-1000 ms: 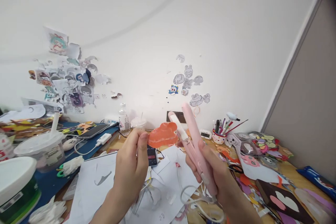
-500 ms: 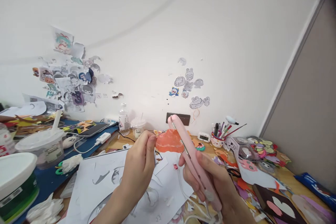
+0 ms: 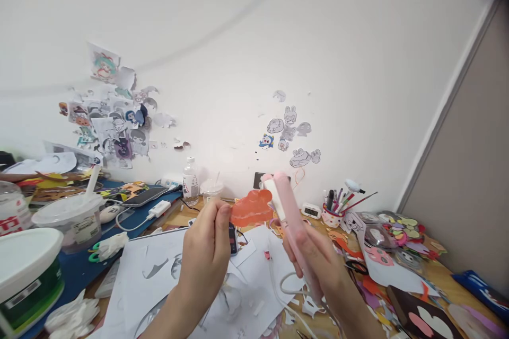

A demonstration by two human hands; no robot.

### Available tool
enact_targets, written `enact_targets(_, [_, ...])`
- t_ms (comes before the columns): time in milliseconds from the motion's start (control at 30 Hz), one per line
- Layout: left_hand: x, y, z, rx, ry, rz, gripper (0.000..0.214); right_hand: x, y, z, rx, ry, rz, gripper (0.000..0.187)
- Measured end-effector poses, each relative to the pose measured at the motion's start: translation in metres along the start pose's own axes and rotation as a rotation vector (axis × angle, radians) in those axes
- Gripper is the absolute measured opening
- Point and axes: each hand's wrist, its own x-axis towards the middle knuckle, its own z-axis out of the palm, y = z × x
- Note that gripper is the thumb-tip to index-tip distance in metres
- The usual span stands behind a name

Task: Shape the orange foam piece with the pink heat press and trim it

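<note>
My left hand (image 3: 204, 251) pinches the left end of an orange cloud-shaped cutout (image 3: 252, 207) between thumb and fingers. The cutout hangs over the papers, with paler streaks along its surface. A pink hair straightener (image 3: 293, 217) with a cord at its lower end is gripped in my right hand (image 3: 322, 262). Its tip points up and away, and a pale inner face shows at the cutout's right edge. Whether the straightener touches the cutout I cannot tell. White sheets with drawings (image 3: 155, 265) lie beneath both hands.
A green-and-white tub (image 3: 29, 280) and a lidded cup with a straw (image 3: 71, 220) stand at left. A bottle (image 3: 190, 183) is by the wall. At right are a pen cup (image 3: 333, 216), a small clock (image 3: 310, 211), coloured scraps and a dark board (image 3: 421, 312). A white cord (image 3: 292, 310) crosses the papers.
The straightener has turned, so its pale inner face shows at the cutout's right edge. The cutout appears higher and narrower, uncovering a dark phone-like screen behind my left hand. The view has shifted slightly left.
</note>
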Motion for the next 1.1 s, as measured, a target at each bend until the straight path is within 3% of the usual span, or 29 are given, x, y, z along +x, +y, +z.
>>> enact_targets(133, [0.0,-0.001,0.0,-0.009,-0.044,0.039,0.027,-0.002,0.004,0.011,-0.254,0.051,-0.154,0.031])
enact_targets(267, [-0.006,-0.001,0.004,-0.035,-0.049,0.06,0.025,0.0,0.018,0.015,-0.735,0.358,-0.572,0.02])
enact_targets(333, [-0.007,-0.001,0.006,-0.055,-0.031,0.059,0.025,0.002,0.019,0.015,-0.807,0.432,-0.691,0.021])
enact_targets(400, [-0.007,-0.002,0.007,-0.06,-0.008,0.066,0.025,0.001,0.016,0.015,-0.62,0.327,-0.531,0.017])
enact_targets(500, [-0.005,-0.004,0.006,-0.071,0.01,0.09,0.026,-0.003,0.008,0.016,-0.097,-0.048,-0.047,0.039])
enact_targets(533, [-0.004,-0.005,0.006,-0.077,0.014,0.096,0.026,-0.004,0.007,0.017,-0.004,-0.121,0.038,0.044])
enact_targets(600, [-0.003,-0.006,0.005,-0.086,0.026,0.107,0.026,-0.005,0.009,0.017,-0.078,-0.048,-0.024,0.042])
enact_targets(667, [-0.003,-0.007,0.004,-0.084,0.042,0.113,0.026,-0.004,0.014,0.015,-0.356,0.21,-0.245,0.037])
enact_targets(733, [-0.003,-0.007,0.003,-0.081,0.065,0.11,0.025,-0.002,0.019,0.012,-0.517,0.382,-0.342,0.046])
enact_targets(800, [-0.002,-0.008,0.002,-0.08,0.093,0.096,0.024,0.0,0.019,0.01,-0.433,0.324,-0.24,0.047])
enact_targets(933, [-0.003,-0.008,0.004,-0.074,0.098,0.101,0.024,-0.001,0.011,0.012,-0.11,-0.005,-0.042,0.043])
enact_targets(1033, [-0.006,-0.008,0.008,-0.076,0.07,0.128,0.024,-0.001,0.01,0.015,-0.152,-0.086,-0.081,0.04])
enact_targets(1100, [-0.007,-0.008,0.01,-0.076,0.052,0.146,0.024,0.0,0.012,0.011,-0.358,0.012,-0.216,0.032])
